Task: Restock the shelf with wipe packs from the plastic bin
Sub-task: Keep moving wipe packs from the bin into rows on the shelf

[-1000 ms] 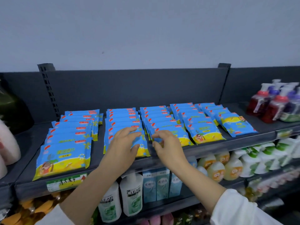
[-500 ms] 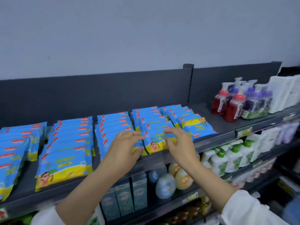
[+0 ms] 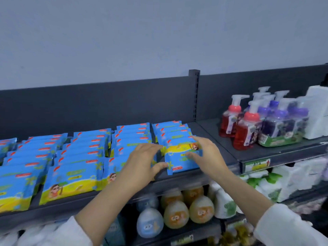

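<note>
**Restock looks close to done: the rows are filled and the end row is being tidied**

Slim blue-and-yellow soft plastic wipe packs (image 3: 79, 157) lie overlapped in rows from the back to the front edge of the dark grey metal shelf (image 3: 227, 144). At its right end, the left hand (image 3: 142, 162) and right hand (image 3: 207, 155) rest flat, fingers loose, on the front pack (image 3: 182, 164), gripping nothing. The plastic bin is out of view, so any remaining stock can't be judged.

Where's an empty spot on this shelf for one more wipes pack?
The bare shelf patch between the rightmost wipe row and the red soap bottles is free. To the left it is crowded: the other wipe rows sit packed side by side.
</note>
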A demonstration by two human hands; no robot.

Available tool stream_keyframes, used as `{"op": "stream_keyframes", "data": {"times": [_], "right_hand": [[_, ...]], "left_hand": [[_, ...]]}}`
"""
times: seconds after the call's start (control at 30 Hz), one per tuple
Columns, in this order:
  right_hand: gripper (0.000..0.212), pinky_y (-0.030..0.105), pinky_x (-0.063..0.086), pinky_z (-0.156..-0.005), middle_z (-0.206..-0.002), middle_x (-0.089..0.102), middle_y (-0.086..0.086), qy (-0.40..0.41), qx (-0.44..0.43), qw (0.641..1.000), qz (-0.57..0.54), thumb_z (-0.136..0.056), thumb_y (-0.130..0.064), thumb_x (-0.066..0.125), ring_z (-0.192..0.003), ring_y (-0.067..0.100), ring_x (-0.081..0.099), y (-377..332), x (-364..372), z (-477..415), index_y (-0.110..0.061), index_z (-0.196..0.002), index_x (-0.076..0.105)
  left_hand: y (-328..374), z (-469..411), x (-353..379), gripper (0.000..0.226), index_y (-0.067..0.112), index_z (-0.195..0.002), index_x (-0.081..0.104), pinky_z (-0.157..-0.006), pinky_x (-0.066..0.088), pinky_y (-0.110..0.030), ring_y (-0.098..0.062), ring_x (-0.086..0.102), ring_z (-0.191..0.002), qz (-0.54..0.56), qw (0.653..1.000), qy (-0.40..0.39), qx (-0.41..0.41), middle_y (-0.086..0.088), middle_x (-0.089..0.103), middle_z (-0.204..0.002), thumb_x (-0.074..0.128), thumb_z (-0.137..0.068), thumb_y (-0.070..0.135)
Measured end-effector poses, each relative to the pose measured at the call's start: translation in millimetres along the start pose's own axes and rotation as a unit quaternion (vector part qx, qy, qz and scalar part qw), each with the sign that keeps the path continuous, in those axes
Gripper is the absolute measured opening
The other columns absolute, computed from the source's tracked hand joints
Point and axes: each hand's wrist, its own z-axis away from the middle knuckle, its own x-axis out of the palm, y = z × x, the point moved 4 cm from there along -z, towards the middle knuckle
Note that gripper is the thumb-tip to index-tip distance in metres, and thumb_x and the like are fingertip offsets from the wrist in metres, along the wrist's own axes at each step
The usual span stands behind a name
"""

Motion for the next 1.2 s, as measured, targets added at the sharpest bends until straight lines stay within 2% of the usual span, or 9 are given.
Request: {"op": "stream_keyframes", "data": {"times": [0.3, 0.4, 0.5, 0.6, 0.7, 0.8, 0.93, 1.07, 1.2], "right_hand": [[0.065, 0.024, 0.034, -0.086, -0.126, 0.045, 0.002, -0.058, -0.024, 0.997, -0.046, -0.077, -0.023, 0.074, -0.113, 0.017, 0.046, 13, -12, -5, -0.019, -0.134, 0.042], [0.061, 0.023, 0.033, -0.081, -0.116, 0.044, -0.003, -0.053, -0.024, 0.996, -0.061, -0.076, -0.023, 0.074, -0.097, 0.009, 0.041, 14, -13, -4, -0.021, -0.13, 0.045], [0.061, 0.022, 0.034, -0.082, -0.107, 0.041, -0.011, -0.046, -0.029, 0.994, -0.096, -0.073, -0.019, 0.077, -0.108, 0.012, 0.045, 15, -14, -4, -0.024, -0.126, 0.047], [0.079, 0.022, 0.033, -0.096, -0.129, 0.041, -0.007, -0.022, -0.003, 0.992, -0.127, -0.073, -0.021, 0.078, -0.129, 0.015, 0.038, 22, -18, -6, -0.02, -0.139, 0.036], [0.089, 0.033, 0.038, -0.105, -0.143, 0.035, 0.0, 0.05, 0.046, 0.978, -0.196, -0.074, -0.029, 0.077, -0.129, 0.016, 0.04, 30, -34, -12, -0.021, -0.146, 0.024], [0.081, 0.033, 0.047, -0.092, -0.129, 0.053, -0.006, 0.035, 0.102, 0.937, -0.332, -0.076, -0.036, 0.074, -0.114, 0.013, 0.055, 23, -41, -19, -0.028, -0.143, 0.027], [0.042, 0.035, 0.055, -0.082, -0.1, 0.071, -0.003, -0.04, 0.098, 0.889, -0.445, -0.086, -0.025, 0.066, -0.096, 0.015, 0.067, 2, -32, -24, -0.024, -0.123, 0.045], [0.023, 0.034, 0.055, -0.076, -0.1, 0.072, 0.001, -0.038, 0.034, 0.934, -0.354, -0.089, -0.007, 0.06, -0.085, 0.018, 0.068, 1, -36, -36, -0.009, -0.112, 0.062], [0.029, 0.033, 0.045, -0.091, -0.107, 0.066, -0.004, -0.144, -0.083, 0.986, -0.013, -0.09, -0.017, 0.06, -0.098, 0.017, 0.058, 2, -48, -55, -0.027, -0.117, 0.063]], "left_hand": [[35, -50, 35, 0.064, 0.019, -0.145, 0.031, -0.11, 0.019, -0.029, -0.018, 0.024, -0.139, -0.107, 0.986, -0.126, -0.02, -0.002, 0.038, -0.147, 0.055, -0.09, 0.043], [36, -60, 43, 0.066, 0.018, -0.143, 0.032, -0.108, 0.028, -0.034, -0.023, 0.033, -0.133, -0.107, 0.978, -0.172, -0.048, -0.007, 0.042, -0.143, 0.06, -0.088, 0.039], [36, -67, 44, 0.064, 0.018, -0.139, 0.038, -0.102, 0.036, -0.035, -0.025, 0.043, -0.123, -0.084, 0.973, -0.206, -0.064, -0.006, 0.043, -0.132, 0.065, -0.085, 0.037], [36, -74, 34, 0.037, 0.016, -0.122, 0.053, -0.093, 0.041, -0.035, -0.026, 0.051, -0.107, -0.039, 0.982, -0.168, -0.076, -0.005, 0.046, -0.116, 0.061, -0.089, 0.029], [31, -82, 12, 0.014, 0.016, -0.102, 0.055, -0.077, 0.038, -0.031, -0.022, 0.05, -0.088, 0.075, 0.989, -0.018, -0.122, -0.004, 0.047, -0.099, 0.057, -0.089, 0.021], [30, -82, -1, 0.006, 0.017, -0.092, 0.051, -0.067, 0.042, -0.029, -0.017, 0.049, -0.077, 0.329, 0.914, 0.078, -0.224, -0.002, 0.052, -0.088, 0.056, -0.091, 0.019], [45, -76, 10, 0.007, 0.015, -0.091, 0.055, -0.067, 0.054, -0.023, -0.008, 0.065, -0.072, 0.505, 0.823, 0.04, -0.259, -0.001, 0.066, -0.086, 0.061, -0.09, 0.018], [38, -67, 14, 0.027, 0.014, -0.103, 0.06, -0.054, 0.046, -0.011, -0.01, 0.064, -0.084, 0.415, 0.874, 0.025, -0.252, 0.0, 0.068, -0.093, 0.071, -0.082, 0.026], [3, -60, -5, 0.071, 0.013, -0.139, 0.036, -0.092, 0.048, -0.034, -0.016, 0.049, -0.116, 0.324, 0.896, 0.116, -0.28, 0.0, 0.05, -0.13, 0.07, -0.081, 0.035]]}}
